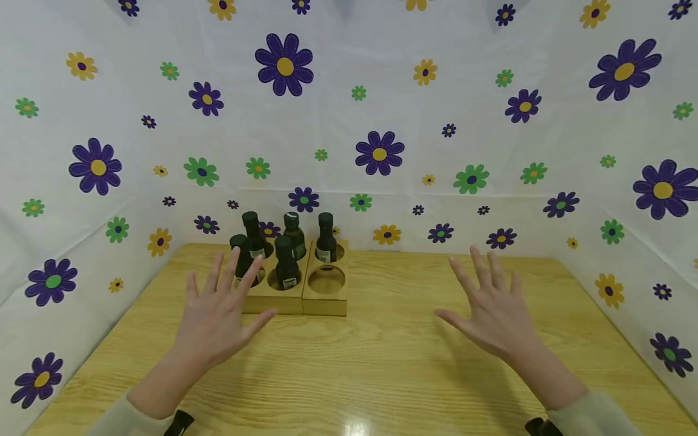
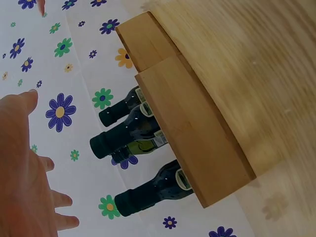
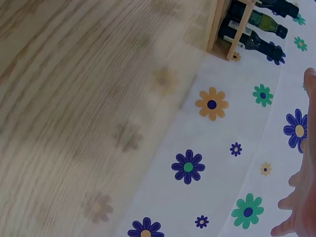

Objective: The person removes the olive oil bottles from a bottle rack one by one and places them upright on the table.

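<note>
My left hand [image 1: 215, 321] hovers over the table with fingers spread, holding nothing. It overlaps the left part of a wooden bottle rack [image 1: 272, 304] in the head view. Several small dark glass bottles [image 1: 286, 266] stand upright in that rack's round holes. Against its right side is a narrower wooden rack [image 1: 325, 307], with one dark bottle [image 1: 326, 237] in the back hole and none in the front hole. On the right, my right hand [image 1: 496, 315] is also held in the air, fingers apart, with nothing in it. The left wrist view shows bottle necks [image 2: 106, 140] beyond the rack side.
The light wooden table [image 1: 382, 357] spreads out under both hands. A white cloth [image 1: 349, 121] printed with flowers hangs behind the table and along both sides. Dark straps [image 1: 179, 422] show at the sleeve cuffs.
</note>
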The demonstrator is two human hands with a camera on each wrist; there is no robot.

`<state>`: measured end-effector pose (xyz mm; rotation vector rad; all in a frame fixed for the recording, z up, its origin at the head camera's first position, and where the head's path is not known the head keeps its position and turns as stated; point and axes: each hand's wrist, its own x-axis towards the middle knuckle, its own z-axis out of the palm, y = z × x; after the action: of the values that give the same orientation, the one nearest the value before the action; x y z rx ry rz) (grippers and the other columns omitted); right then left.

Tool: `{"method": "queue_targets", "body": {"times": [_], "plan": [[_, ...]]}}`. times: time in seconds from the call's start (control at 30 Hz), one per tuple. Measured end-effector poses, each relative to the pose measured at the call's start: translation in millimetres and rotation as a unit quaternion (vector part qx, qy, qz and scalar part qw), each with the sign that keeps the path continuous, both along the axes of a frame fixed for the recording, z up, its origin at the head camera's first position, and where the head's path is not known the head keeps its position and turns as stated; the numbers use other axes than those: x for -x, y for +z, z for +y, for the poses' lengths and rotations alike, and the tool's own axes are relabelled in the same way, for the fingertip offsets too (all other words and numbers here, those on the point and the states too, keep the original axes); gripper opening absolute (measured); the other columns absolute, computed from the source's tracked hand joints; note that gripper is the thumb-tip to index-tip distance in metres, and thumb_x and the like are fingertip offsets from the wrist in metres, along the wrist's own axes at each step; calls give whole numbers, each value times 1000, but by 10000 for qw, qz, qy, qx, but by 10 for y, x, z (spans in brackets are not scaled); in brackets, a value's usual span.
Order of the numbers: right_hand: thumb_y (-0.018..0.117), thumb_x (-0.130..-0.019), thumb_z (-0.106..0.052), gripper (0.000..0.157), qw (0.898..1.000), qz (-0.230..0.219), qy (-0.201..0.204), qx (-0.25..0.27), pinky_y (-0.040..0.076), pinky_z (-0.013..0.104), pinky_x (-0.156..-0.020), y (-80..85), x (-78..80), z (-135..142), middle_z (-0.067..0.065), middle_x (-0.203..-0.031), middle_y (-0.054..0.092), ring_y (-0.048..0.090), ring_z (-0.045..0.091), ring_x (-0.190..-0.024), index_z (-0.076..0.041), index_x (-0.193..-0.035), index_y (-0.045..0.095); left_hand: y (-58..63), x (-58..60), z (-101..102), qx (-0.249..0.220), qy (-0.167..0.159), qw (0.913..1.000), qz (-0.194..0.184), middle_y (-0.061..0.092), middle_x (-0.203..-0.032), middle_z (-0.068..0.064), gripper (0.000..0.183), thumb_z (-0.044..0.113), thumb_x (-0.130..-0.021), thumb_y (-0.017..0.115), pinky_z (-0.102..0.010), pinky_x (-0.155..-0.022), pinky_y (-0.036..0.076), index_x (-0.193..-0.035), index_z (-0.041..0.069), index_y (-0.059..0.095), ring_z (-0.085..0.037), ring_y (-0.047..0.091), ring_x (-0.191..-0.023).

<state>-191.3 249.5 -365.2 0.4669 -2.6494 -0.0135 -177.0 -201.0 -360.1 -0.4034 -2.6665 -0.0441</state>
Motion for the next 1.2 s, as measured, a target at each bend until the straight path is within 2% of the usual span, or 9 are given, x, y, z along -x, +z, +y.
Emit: {"method": "queue_targets", "body": {"times": [0.17,0.4,0.6,0.93,1.2], "plan": [[52,-85,-72,94,9999,-90,50,-14,15,75,-99,2,62,-99,18,-161,5,1,42,-145,-20,-156,19,-58,-5,-84,-3,65,10000,50,14,-159,-18,93,72,-87,49,-73,-102,9,-157,28,8,-39,6,-145],[50,-85,-72,93,9997,-236,88,-72,16,75,-99,-50,130,-239,17,-161,4,2,42,-145,-20,-156,19,-144,-34,-216,1,119,9999,-60,0,-162,-13,93,70,-88,50,-75,-101,7,-157,27,6,-37,0,-146],[47,-86,-74,92,9993,-321,195,-1,14,74,-101,-60,207,-387,16,-161,4,1,40,-145,-21,-156,21,-202,-24,-322,19,216,9997,-73,4,-161,-16,93,69,-88,51,-75,-100,9,-157,27,6,-41,7,-145],[48,-85,-75,94,9985,-437,330,-35,15,71,-103,3,334,-652,15,-162,2,1,38,-146,-23,-157,17,-275,86,-509,-232,263,9994,-7,15,-158,-21,93,66,-88,54,-78,-96,13,-157,27,7,-47,19,-139],[46,-86,-75,93,9973,-552,492,51,16,69,-104,-33,452,-851,14,-162,3,4,37,-146,-23,-157,16,-335,200,-658,-406,261,9988,26,16,-157,-23,95,65,-87,56,-78,-96,13,-158,24,8,-48,20,-138]]}}
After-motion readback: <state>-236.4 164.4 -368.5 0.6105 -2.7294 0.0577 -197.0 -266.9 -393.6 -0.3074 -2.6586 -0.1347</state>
